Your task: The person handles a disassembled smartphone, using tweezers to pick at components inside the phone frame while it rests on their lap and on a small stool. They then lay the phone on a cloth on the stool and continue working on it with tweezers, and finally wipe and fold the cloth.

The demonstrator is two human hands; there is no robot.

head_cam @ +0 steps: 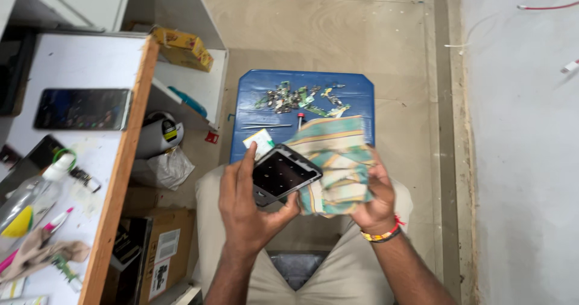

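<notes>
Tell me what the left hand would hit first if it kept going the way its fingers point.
The left hand points up and away from the body. Beyond the dark phone frame it holds, it would probably meet the blue stool top, though depth is unclear.

arms: bare, sleeveless to frame edge | right wrist: red-and-yellow thread band [383, 234] plus dark bangle | legs: beige trousers [347, 275]
</notes>
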